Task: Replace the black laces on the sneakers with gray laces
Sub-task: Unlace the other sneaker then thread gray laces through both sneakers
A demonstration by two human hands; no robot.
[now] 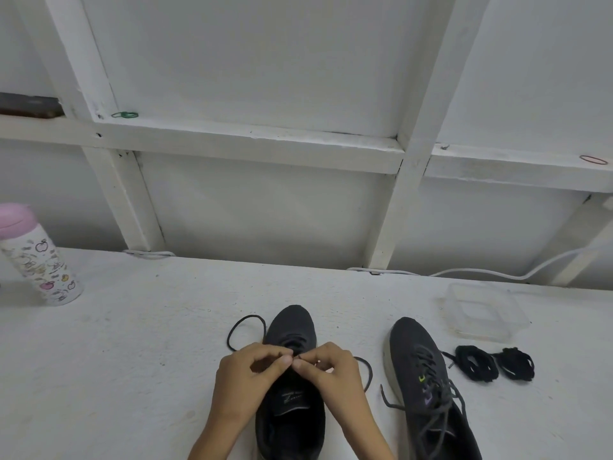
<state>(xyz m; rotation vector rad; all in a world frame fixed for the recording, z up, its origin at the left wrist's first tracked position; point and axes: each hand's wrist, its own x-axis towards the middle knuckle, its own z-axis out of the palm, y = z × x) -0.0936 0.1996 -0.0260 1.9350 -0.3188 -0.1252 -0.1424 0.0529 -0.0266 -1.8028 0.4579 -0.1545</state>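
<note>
Head view: looks down on a rough white table (132, 360) set against a white framed wall.
Middle sneaker (292, 327): dark fabric low-cut shoe, sole down on the table, toe pointing away from the person, tongue open; every place below is given from it.
Left hand (245, 370): over its left side at the front eyelets, thumb and forefinger closed together on the dark lace.
Right hand (331, 366): over its right side, fingers curled, fingertips pinching the same lace; the two hands touch at the fingertips above the shoe's throat.
Dark lace (242, 322): thin round cord, one loop lying on the table just left of the toe, another curving out right of the shoe; black or dark gray, I cannot tell.
Second sneaker (411, 343): dark shoe with a pale sole, just to the right, toe also away.
Gray lace (434, 390): threaded through it, ends loose on the table.
Black lace bundles (474, 363): two coiled bunches, farther right, beyond the second sneaker.
Clear plastic container (517, 323): shallow and square, to the right and farther back.
Bottle (43, 270): white, fruit-printed, pink lid, far left and back.
White cable (497, 272): along the table's back edge, behind and right.
</note>
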